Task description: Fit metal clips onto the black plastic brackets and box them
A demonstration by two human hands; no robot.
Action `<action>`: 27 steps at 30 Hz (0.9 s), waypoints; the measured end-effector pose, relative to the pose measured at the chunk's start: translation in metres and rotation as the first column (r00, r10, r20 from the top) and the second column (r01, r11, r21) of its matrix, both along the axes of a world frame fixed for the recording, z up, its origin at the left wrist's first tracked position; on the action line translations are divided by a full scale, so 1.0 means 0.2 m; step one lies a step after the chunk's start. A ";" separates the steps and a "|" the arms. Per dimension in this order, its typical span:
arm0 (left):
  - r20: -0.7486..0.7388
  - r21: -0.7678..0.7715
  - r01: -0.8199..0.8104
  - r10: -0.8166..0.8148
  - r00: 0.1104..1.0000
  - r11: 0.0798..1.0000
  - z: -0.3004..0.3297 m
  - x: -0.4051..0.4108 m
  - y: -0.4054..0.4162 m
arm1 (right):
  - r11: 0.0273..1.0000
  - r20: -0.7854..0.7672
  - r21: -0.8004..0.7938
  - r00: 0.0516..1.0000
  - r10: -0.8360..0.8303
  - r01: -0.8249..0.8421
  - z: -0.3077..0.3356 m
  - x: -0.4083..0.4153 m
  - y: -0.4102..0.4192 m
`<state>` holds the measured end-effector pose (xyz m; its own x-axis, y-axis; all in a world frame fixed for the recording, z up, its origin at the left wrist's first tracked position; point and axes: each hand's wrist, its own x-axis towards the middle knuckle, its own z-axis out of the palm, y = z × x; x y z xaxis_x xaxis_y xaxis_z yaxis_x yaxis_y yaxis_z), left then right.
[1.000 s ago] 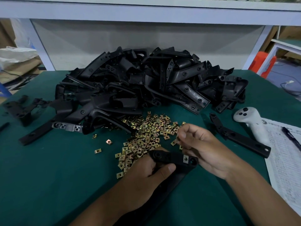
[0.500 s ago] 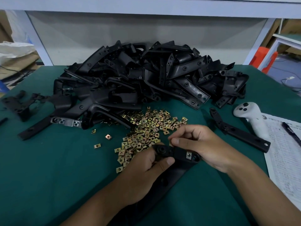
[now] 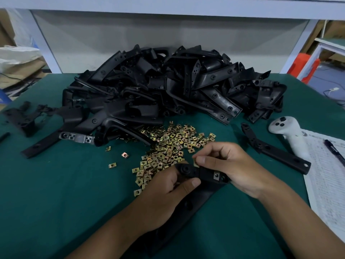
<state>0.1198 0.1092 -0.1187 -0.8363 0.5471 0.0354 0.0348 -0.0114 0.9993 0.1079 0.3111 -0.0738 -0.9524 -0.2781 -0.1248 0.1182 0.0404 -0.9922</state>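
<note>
Head view: left hand [image 3: 164, 191] wrapped around a black bracket [image 3: 203, 173] near the middle of the tabletop's near edge, thumb laid over its top face; grip clamped firmly on the plastic; right hand [image 3: 229, 165] just beside it, thumb and forefinger pinched together on a small brass-coloured clip [image 3: 195, 162] poised at the bracket's upper rim; one silvery clip [image 3: 216, 174] seemingly seated already toward the bracket's right end; loose clips [image 3: 168, 146] heaped at mid-tabletop, touching the left knuckles; unfitted brackets [image 3: 177, 90] piled along the far edge; one single bracket [image 3: 274, 149] lying near the right edge, beside a white controller [image 3: 287, 135], a printed sheet [image 3: 328, 180] and a pen [image 3: 335, 152]; no box visible. Probable risks: clip pushed on askew and jamming, owing to a tilted pinch; clip slipping from the fingertips into the heap; left wrist sweeping loose clips toward the near edge; hole left misaligned if not pressed fully home.
</note>
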 end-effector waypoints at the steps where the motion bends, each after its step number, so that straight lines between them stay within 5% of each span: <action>1: -0.001 -0.002 0.000 0.000 1.000 1.000 -0.01 0.00 0.00 | 1.000 -0.010 0.008 1.000 0.006 -0.006 0.00 0.00 0.00; 15: -0.019 0.129 -0.016 0.019 1.000 0.992 -0.01 -0.03 0.00 | 0.999 -0.151 0.041 0.988 0.004 0.003 0.00 0.00 -0.01; 27: -0.080 0.091 -0.050 0.057 0.995 0.995 -0.01 -0.03 0.00 | 0.995 -0.175 0.086 0.983 0.062 -0.048 -0.01 0.00 0.00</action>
<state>0.1132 0.1086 -0.1202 -0.8565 0.4933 0.1519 0.1202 -0.0956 0.9881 0.1078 0.3114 -0.0765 -0.9449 -0.3266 0.0198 -0.0635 0.1236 -0.9903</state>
